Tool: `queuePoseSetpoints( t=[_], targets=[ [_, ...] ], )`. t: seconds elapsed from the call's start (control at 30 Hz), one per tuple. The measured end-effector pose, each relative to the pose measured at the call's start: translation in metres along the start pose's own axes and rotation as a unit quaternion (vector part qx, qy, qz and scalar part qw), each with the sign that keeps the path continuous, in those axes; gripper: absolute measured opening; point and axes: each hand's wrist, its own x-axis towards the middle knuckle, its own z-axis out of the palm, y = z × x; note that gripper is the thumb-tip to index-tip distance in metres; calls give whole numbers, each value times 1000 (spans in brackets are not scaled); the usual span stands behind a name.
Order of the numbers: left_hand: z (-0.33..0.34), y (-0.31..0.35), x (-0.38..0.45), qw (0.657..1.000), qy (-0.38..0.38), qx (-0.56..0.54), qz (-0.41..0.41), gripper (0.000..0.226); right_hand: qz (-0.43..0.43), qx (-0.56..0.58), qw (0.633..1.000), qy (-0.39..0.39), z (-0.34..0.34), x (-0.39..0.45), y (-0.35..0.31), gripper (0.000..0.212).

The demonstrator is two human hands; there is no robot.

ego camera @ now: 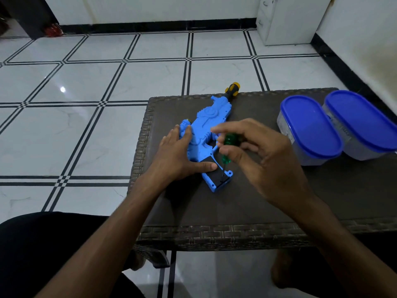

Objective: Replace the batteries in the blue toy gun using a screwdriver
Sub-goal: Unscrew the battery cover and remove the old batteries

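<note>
Two hands work over a blue toy gun (205, 125) that lies flat on a dark woven desk (247, 211), its yellow-and-black muzzle (232, 88) pointing away toward the far edge and its grip toward the person. The left hand (180, 155) lies flat on the rear of the gun, fingers (186, 132) straight and slightly spread, holding nothing; its thumb (204, 167) stretches across onto the black cover panel (214, 171) on the grip, pressing the toy down against the desk. The right hand (253, 151) is above and just right of the grip, with its fingers curled round the translucent green handle of a screwdriver (229, 145). The tool stands nearly upright, tilted a little, and its thin dark shaft runs down to the lower end of the black panel, where the tip meets the surface near the butt of the grip. The right fingers sit clear above the gun, touching only the handle.

To the right on the desk stand two clear oval containers with blue lids (311, 125) (363, 119), touching each other and apart from the gun. Beyond the desk spreads a white tiled floor (86, 78) with black double lines.
</note>
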Motion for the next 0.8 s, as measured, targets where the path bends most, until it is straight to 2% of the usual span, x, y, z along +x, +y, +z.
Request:
queuePoseSetpoints(
  t=[0.07,0.17,0.33,0.47,0.57,0.7,0.8],
  targets=[
    [-1,2,-2,1000,-6,1,-6,120,22,28,999,-18,-2,0,-2,33],
    [-1,2,-2,1000,6,-12,3,121,15,0,999,-34,-1,-1,-2,28],
    [2,-2,2,1000,5,-4,3,123,-15,-51,998,22,0,-1,1,21],
    [1,0,0,1000,0,-5,0,122,27,32,999,-12,-4,-1,-2,37],
    [0,2,-1,1000,1,-4,-6,121,29,28,999,-35,-3,-3,-2,30],
    [2,-1,1,1000,3,-8,-5,125,11,-14,1000,7,-2,-2,-1,17],
    [2,-1,1,1000,1,-9,-8,125,0,-26,1000,10,-2,-3,-1,27]
  ],
)
